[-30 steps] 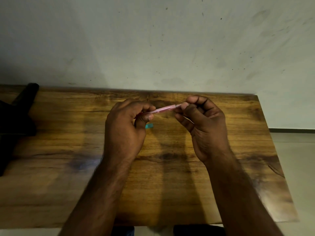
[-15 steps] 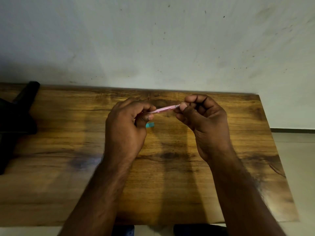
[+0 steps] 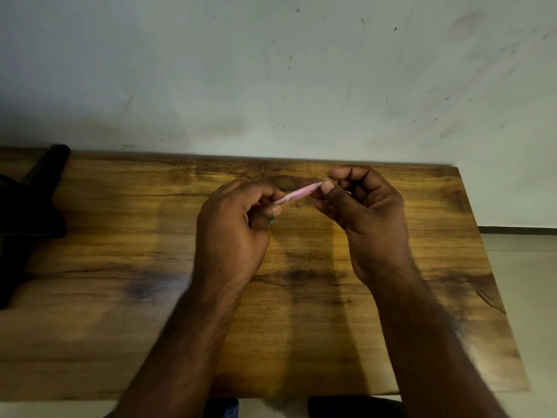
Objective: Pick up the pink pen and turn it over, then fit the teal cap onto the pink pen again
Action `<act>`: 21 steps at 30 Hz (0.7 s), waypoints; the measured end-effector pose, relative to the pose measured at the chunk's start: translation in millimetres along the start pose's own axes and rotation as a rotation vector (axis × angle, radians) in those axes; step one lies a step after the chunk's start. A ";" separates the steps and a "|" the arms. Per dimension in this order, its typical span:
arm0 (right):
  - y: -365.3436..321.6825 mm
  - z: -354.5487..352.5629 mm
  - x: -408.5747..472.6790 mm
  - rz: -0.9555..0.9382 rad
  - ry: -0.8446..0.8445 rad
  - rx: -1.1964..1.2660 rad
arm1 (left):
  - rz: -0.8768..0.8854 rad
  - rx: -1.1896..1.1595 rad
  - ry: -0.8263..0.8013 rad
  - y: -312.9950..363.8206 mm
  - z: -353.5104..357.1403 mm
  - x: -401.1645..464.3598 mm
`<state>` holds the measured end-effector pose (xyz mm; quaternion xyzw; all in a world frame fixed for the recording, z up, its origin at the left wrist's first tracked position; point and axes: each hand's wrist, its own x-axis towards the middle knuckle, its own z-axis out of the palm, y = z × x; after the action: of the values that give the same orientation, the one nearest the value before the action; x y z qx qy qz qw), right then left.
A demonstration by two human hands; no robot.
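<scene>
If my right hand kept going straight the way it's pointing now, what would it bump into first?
The right hand points toward the left hand along the pink pen both hold, so it would probably meet the left hand's fingers first. Depth is hard to judge.

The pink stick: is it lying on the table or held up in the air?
Held up. Left hand and right hand each pinch one end of the pink stick above the table.

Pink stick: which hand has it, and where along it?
Both. The left hand grips the pink stick at its near-left end; the right hand pinches its far-right tip, above the table.
</scene>
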<state>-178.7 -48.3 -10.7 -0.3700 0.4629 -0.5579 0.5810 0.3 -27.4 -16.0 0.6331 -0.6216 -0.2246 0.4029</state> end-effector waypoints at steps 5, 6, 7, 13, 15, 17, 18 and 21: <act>4.4 8.7 -3.2 0.098 0.014 0.052 | -0.098 -0.125 -0.013 12.9 12.8 -5.5; 6.2 9.1 -3.6 0.116 0.007 0.001 | -0.119 -0.138 -0.027 14.7 15.1 -6.9; 7.9 8.8 -3.7 0.126 0.002 -0.050 | -0.137 -0.146 -0.040 16.0 16.7 -8.1; 12.2 4.9 -3.9 0.135 -0.002 -0.238 | -0.219 -0.109 -0.151 14.0 19.9 -12.0; 15.4 3.6 -4.8 0.143 -0.004 -0.321 | -0.235 -0.057 -0.219 10.9 19.6 -11.0; 19.5 3.0 -4.2 0.152 0.022 -0.459 | -0.217 0.016 -0.281 9.3 18.4 -10.4; 21.7 2.9 -3.6 0.153 0.045 -0.535 | -0.195 0.041 -0.282 9.0 17.6 -10.3; 27.4 3.2 -2.2 0.113 0.100 -0.834 | -0.159 0.070 -0.146 6.4 10.4 -6.8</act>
<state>-167.1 -43.6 -35.4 -0.5197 0.6963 -0.3076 0.3880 -12.6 -22.6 -18.4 0.6761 -0.6045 -0.2798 0.3149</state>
